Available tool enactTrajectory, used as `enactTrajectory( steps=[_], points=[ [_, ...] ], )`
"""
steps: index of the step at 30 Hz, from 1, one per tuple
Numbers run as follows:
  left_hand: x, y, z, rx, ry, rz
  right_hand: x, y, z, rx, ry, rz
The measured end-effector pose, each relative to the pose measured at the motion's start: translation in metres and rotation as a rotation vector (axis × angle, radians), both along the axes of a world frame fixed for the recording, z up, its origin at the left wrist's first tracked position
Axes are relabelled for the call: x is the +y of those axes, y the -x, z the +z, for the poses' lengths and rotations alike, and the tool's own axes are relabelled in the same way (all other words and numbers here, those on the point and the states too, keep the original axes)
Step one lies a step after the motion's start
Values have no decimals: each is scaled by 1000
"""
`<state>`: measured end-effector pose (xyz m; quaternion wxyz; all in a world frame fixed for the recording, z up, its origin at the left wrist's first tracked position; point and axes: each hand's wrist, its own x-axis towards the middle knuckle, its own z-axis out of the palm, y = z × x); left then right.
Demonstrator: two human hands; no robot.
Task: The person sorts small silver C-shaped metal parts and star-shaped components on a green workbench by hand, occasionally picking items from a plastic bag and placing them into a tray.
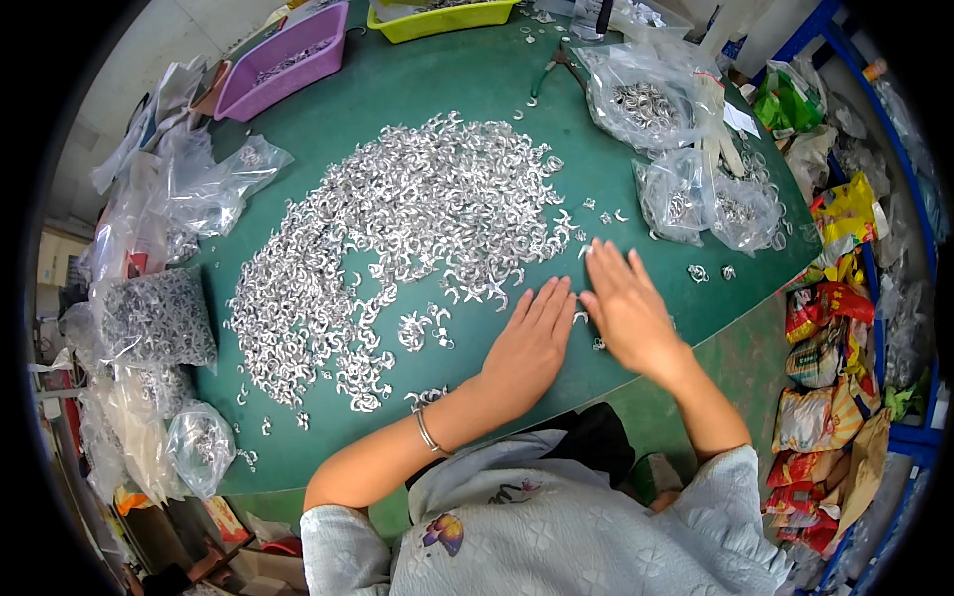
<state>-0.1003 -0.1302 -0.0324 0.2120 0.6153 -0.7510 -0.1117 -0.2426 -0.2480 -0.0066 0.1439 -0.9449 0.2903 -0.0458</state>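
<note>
Green round counter [477, 89] strewn with a broad heap of small shiny curved metal pieces [397, 228]. Left hand [532, 338] and right hand [626, 308] lie flat, fingers released and extended, side by side over a few stray pieces [581, 318] near the heap's edge. Clear plastic bags of pieces [646, 99] behind.

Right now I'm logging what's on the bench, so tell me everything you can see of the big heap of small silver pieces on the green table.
The heap of small silver pieces is a wide, loose, roughly crescent-shaped spread of shiny, curved, metal-looking bits lying flat on the green table. It thins into small clusters and strays toward the left hand and right hand, which rest flat, fingers outstretched, at its near edge.
</note>
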Motion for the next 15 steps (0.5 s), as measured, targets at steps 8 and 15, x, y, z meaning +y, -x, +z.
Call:
enactTrajectory(
  steps=[8,15],
  points=[
    [16,-7,2,149,-31,58,5,-5,15,-109,-69,60],
    [9,-10,-5,38,0,-178,-36,-6,-27,175,515,-103]
  ],
)
